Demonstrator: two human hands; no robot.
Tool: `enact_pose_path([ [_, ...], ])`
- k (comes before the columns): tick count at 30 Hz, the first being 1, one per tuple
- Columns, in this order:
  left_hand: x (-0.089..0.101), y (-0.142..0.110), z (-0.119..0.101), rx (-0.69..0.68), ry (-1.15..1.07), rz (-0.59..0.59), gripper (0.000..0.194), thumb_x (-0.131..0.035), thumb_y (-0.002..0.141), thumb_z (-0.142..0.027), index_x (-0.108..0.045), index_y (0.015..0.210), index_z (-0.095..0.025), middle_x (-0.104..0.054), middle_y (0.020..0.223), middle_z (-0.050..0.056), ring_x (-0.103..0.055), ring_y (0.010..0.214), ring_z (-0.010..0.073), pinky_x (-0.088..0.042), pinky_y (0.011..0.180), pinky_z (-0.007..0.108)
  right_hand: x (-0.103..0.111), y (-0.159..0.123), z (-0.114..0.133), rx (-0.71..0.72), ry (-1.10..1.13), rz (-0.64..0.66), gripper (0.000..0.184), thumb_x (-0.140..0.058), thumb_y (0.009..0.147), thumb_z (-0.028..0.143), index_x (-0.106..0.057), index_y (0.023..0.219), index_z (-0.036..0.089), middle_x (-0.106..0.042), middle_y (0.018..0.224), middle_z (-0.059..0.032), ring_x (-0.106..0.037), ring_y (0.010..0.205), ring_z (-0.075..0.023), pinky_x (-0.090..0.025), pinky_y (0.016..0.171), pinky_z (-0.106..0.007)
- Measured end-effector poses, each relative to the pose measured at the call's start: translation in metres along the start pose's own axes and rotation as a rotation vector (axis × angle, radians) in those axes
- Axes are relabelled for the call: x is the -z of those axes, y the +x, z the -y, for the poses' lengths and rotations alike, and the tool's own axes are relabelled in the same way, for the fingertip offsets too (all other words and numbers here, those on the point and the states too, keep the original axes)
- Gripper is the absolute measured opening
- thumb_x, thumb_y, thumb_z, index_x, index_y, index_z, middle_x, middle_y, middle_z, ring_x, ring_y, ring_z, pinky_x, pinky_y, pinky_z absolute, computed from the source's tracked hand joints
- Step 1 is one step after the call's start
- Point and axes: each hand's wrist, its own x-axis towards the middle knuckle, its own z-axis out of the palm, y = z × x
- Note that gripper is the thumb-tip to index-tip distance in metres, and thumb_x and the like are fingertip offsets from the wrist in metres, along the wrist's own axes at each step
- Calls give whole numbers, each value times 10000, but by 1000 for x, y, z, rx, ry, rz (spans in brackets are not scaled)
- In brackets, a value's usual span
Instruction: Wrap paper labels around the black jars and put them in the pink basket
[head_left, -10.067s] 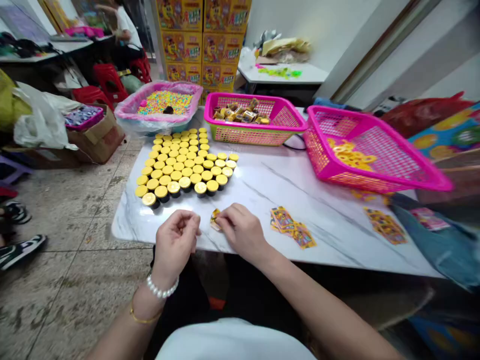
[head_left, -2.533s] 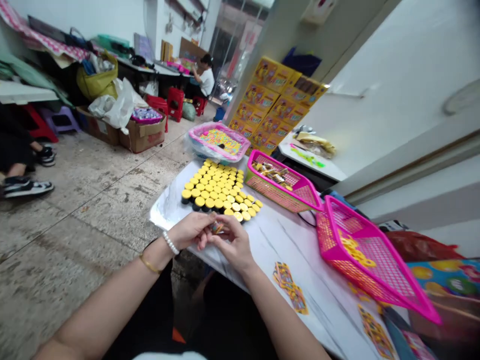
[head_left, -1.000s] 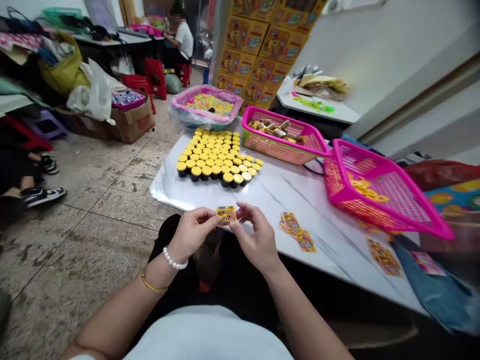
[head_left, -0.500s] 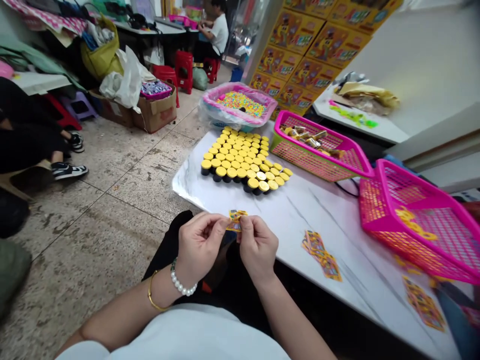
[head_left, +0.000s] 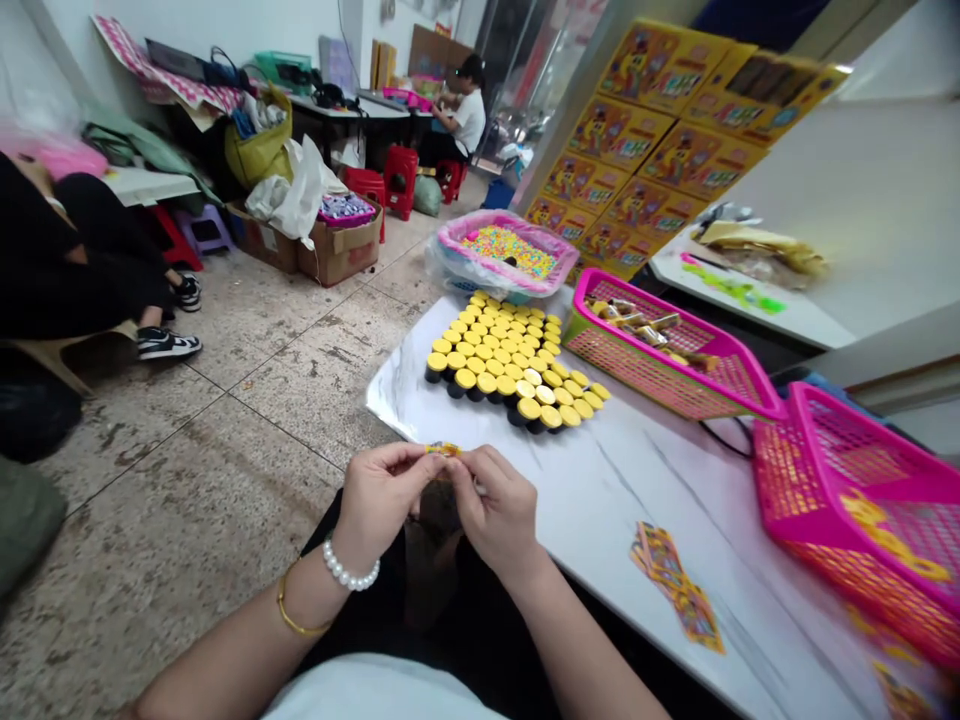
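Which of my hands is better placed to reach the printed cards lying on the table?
Probably your right hand: the printed cards lie on that side. Your left hand is farther away, though both hold the small printed piece.

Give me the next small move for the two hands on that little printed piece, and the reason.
Probably steady the printed piece with the left hand and work its edge with the right hand: both hands pinch it, one from each side, and it seems held off the table, with only a thin strip showing.
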Motion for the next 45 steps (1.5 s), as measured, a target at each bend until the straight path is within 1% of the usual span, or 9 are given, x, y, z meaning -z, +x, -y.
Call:
enact_pose_path([
  [3,12,10,1,104,-147,-3,259,-835,681,-363,-764,767,-130,-635,549,4,-389,351,39,-239,345,186,-4,42,-14,86,-130,-53,141,-578,956,261,-693,893,209,-666,845,-81,-626,836,-217,-528,780,-370],
  [6,22,21,0,228,-343,-13,294,-864,643,-315,-729,790,-100,-655,615,9,-347,335,-3,-169,320,154,-15,87,-32,182,-393,38,257,-682,881,301,-698,1119,205,-610,1239,-170,-516,1225,-364,-430,1023,-557],
  [11,36,34,-6,365,-571,-6,194,-815,676,-152,-640,734,-91,-590,606,-28,-347,365,-17,-171,313,102,-32,120,-49,342,-559,272,130,-579,903,158,-692,866,211,-542,1391,-85,-305,1452,-354,-241,1192,-596],
  [19,40,40,-2,431,-655,0,122,-734,748,-85,-613,756,-95,-589,652,-26,-364,387,-12,-180,298,89,-30,114,-46,451,-649,405,249,-463,912,47,-659,936,197,-698,925,-81,-476,1310,-309,-269,1196,-560],
  [25,38,43,2,434,-668,-18,88,-699,799,-98,-614,780,-89,-602,662,-18,-352,366,-17,-186,292,86,-30,122,-48,404,-488,445,223,-616,809,92,-682,1007,167,-683,986,-116,-546,1159,-314,-288,1174,-547],
  [30,40,47,2,436,-664,-48,47,-673,819,-82,-631,799,-75,-605,668,-6,-381,373,-16,-201,293,78,-4,103,-31,54,148,274,212,-701,828,321,-707,1017,224,-688,981,-69,-629,995,-246,-496,952,-451],
  [35,33,49,-2,455,-717,61,97,-734,782,-103,-643,810,-90,-597,677,-22,-351,374,-22,-209,300,79,5,82,-20,-295,610,414,274,-760,774,375,-731,990,209,-725,928,-44,-684,870,-192,-556,811,-355],
  [40,27,48,-3,470,-742,100,96,-737,778,-104,-641,781,-94,-597,664,-16,-352,370,-15,-213,302,89,1,77,-20,-432,567,401,246,-739,775,370,-712,950,200,-753,866,-36,-709,779,-184,-585,743,-331],
  [45,25,48,-1,490,-767,88,69,-674,826,-91,-648,764,-78,-612,650,-2,-352,355,-16,-211,293,88,8,70,-13,-277,269,360,226,-713,792,326,-693,984,208,-743,817,-27,-708,738,-184,-585,757,-333],
])
